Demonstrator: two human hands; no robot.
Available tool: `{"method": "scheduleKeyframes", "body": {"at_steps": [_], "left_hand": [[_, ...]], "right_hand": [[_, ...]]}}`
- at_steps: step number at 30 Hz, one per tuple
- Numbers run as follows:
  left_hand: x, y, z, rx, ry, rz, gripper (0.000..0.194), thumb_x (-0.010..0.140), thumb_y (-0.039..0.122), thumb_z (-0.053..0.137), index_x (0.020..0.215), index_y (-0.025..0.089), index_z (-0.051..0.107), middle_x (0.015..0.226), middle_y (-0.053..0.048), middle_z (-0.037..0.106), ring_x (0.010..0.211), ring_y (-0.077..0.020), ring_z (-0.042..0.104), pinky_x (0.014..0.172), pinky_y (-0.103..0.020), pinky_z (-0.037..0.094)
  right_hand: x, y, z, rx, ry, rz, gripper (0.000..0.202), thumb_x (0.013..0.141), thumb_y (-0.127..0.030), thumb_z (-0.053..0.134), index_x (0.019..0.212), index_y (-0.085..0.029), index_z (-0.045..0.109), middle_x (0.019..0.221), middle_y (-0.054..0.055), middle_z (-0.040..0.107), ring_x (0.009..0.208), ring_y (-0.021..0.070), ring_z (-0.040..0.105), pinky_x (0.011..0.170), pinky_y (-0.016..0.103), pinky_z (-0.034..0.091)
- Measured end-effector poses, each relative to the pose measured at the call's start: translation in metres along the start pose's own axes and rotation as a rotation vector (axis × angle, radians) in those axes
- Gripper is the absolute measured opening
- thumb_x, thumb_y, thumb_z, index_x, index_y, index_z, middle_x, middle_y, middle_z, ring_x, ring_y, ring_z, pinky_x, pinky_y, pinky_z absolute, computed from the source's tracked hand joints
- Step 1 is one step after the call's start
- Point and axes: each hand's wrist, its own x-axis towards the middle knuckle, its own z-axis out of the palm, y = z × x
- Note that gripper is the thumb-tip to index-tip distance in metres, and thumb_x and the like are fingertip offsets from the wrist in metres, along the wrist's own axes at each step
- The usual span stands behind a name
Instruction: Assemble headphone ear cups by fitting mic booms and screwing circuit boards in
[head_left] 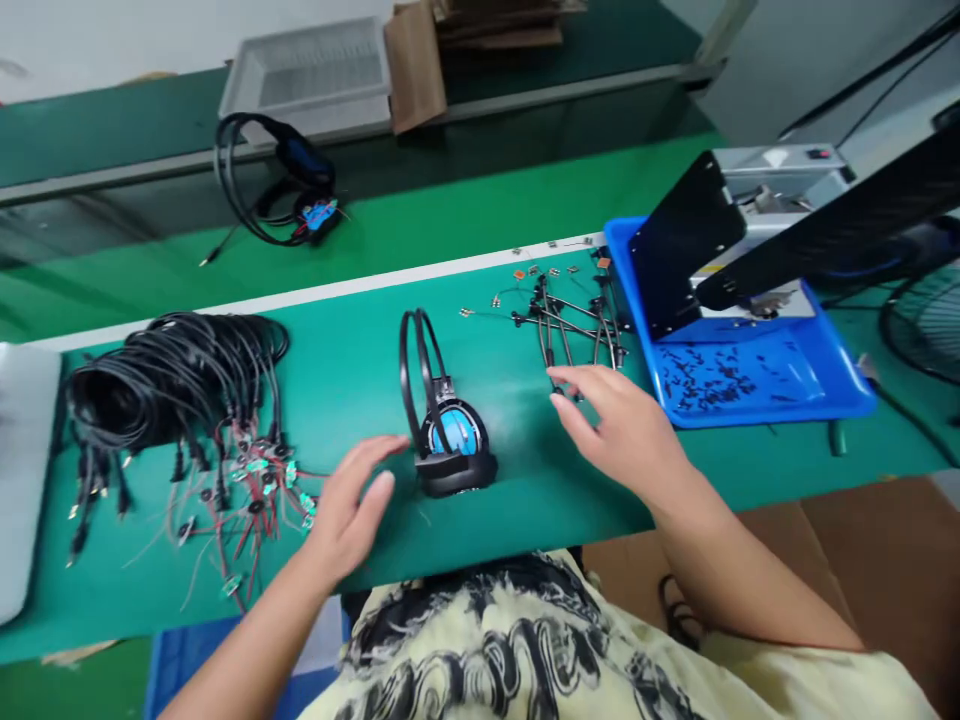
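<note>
I saw the headset (457, 467) on the green workbench (345, 350), long axis running away, headband (406, 380) pointing far and slightly left; left hand (351, 508) open beside it, right hand (626, 430) open by microphone booms (585, 314).

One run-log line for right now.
left hand: open, near headset | right hand: at black stems | headset: on green tabletop

shirt (480, 625) | large dark stylised lettering (517, 665), wording unclear | no text clearly readable
</note>
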Motion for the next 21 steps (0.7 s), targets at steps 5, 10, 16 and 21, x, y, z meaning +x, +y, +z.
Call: {"method": "scheduleKeyframes", "body": {"at_steps": [5,10,16,21], "left_hand": [[0.073,-0.010,0.003,0.377,-0.338,0.423,0.034,0.096,0.017,0.044,0.127,0.024,0.057,0.126,-0.008,0.062,0.117,-0.0235,0.055,0.100,-0.041,0.047],[0.107,-0.002,0.022,0.528,-0.404,0.629,0.023,0.094,0.017,0.047,0.096,0.019,0.070,0.114,-0.010,0.067,0.114,-0.0292,0.058,0.090,-0.044,0.053],[0.070,-0.041,-0.027,0.376,-0.270,0.430,0.026,0.093,0.020,0.048,0.112,0.025,0.065,0.114,-0.006,0.069,0.111,-0.0222,0.061,0.096,-0.039,0.052],[0.035,-0.061,-0.021,0.439,-0.171,0.439,0.026,0.094,0.020,0.046,0.110,0.021,0.066,0.106,-0.008,0.072,0.097,-0.0215,0.068,0.084,-0.035,0.057]], "right_hand": [[0.000,-0.004,0.023,0.001,-0.206,-0.231,0.036,0.098,-0.036,0.041,0.126,-0.021,0.059,0.129,0.008,0.057,0.113,0.0246,0.054,0.092,0.040,0.051],[0.000,-0.012,0.045,0.154,-0.412,-0.470,0.042,0.097,-0.044,0.039,0.131,-0.026,0.056,0.147,0.006,0.042,0.127,0.0283,0.040,0.103,0.048,0.043],[-0.001,-0.009,0.048,0.199,-0.450,-0.429,0.039,0.097,-0.038,0.038,0.127,-0.024,0.058,0.147,0.005,0.043,0.127,0.0285,0.041,0.099,0.050,0.045],[-0.006,-0.015,0.052,0.210,-0.429,-0.414,0.037,0.095,-0.033,0.041,0.126,-0.023,0.059,0.145,0.007,0.045,0.124,0.0277,0.045,0.099,0.049,0.045]]}}
